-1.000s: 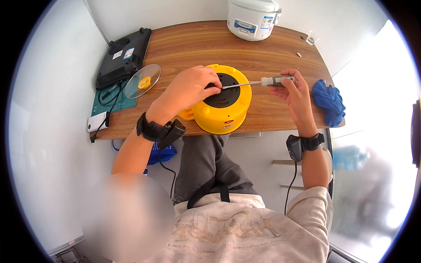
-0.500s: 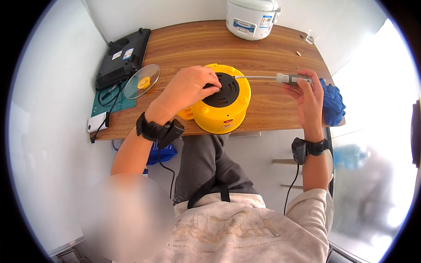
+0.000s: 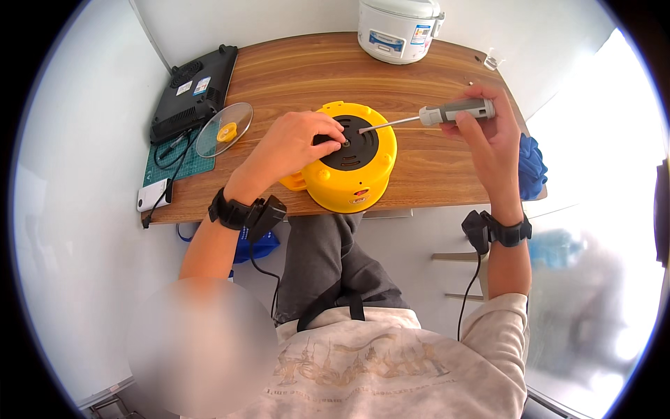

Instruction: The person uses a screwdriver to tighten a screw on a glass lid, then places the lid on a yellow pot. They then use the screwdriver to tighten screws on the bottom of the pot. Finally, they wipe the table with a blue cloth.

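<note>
While screwdriver (image 3: 433,115) in hand (image 3: 494,143) — cooker labels (image 3: 421,34)

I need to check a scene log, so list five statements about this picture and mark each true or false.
1. The right hand holds a screwdriver. True.
2. The left hand grips the screwdriver's handle. False: it is at the black disc of the yellow appliance.
3. The glass lid has a yellow knob. True.
4. The blue cloth lies at the table's left end. False: right end.
5. The white cooker stands near the far edge. True.
</note>
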Tool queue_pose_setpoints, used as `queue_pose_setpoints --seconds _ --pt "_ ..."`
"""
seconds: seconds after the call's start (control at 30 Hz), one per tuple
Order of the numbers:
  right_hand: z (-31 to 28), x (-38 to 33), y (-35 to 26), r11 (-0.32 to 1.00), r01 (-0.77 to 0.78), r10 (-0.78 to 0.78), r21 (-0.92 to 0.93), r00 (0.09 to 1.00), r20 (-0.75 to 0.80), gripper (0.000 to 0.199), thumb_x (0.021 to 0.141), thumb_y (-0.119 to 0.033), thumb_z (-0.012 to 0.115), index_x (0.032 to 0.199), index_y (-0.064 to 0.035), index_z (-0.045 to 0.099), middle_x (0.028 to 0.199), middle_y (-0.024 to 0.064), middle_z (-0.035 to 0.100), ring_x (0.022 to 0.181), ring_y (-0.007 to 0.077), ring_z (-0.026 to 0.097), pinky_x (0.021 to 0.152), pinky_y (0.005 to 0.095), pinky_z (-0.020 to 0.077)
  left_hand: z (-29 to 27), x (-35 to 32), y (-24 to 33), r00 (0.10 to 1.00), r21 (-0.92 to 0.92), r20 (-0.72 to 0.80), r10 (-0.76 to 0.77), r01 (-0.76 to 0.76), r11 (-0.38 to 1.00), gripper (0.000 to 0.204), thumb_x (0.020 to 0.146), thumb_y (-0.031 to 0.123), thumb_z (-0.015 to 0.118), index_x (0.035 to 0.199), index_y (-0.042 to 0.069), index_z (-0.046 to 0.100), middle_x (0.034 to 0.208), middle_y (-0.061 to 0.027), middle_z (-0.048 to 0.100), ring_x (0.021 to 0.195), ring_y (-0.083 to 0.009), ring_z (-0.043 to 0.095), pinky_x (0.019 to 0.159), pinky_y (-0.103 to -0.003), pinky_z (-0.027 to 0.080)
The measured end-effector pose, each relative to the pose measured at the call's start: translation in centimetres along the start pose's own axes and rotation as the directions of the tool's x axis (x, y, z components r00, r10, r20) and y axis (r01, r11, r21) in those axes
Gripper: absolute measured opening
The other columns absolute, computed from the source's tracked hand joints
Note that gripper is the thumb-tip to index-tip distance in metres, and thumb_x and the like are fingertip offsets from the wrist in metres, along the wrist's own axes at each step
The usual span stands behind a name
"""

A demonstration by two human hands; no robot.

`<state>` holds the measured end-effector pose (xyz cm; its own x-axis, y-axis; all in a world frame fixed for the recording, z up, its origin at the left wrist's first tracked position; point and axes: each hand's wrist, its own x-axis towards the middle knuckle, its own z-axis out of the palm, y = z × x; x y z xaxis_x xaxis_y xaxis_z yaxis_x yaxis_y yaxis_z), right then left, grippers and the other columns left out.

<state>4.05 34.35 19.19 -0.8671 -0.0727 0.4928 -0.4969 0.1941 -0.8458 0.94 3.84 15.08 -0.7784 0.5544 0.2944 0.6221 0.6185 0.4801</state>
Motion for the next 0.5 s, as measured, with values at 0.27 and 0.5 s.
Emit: queue_pose_setpoints --seconds 0.27,0.5 --pt "0.7 1.0 -0.2 0.999 0.032 -0.032 0.011 0.999 0.007 0.025 0.093 -0.003 0.061 0.116 0.002 0.053 0.097 0.0099 0.063 0.09 0.0171 0.072 0.08 0.0263 0.0597 0.5 -0.6 0.1 0.998 0.007 -0.046 0.049 -0.049 0.999 0.018 0.087 0.013 0.071 0.103 0.007 0.077 0.112 -0.0093 0.073 0.099 -0.0254 0.068 0.089 -0.033 0.054" --pt "1.9 1.8 -1.5 0.978 0.085 -0.07 -0.19 0.994 0.085 0.025 0.09 -0.008 0.065 0.113 -0.0024 0.057 0.09 0.0077 0.066 0.086 0.0143 0.072 0.077 0.026 0.057 0.1 -0.8 0.3 0.998 0.02 -0.013 0.055 -0.054 0.998 0.019 0.089 0.014 0.069 0.104 0.005 0.077 0.114 -0.01 0.072 0.101 -0.0264 0.068 0.091 -0.034 0.053"
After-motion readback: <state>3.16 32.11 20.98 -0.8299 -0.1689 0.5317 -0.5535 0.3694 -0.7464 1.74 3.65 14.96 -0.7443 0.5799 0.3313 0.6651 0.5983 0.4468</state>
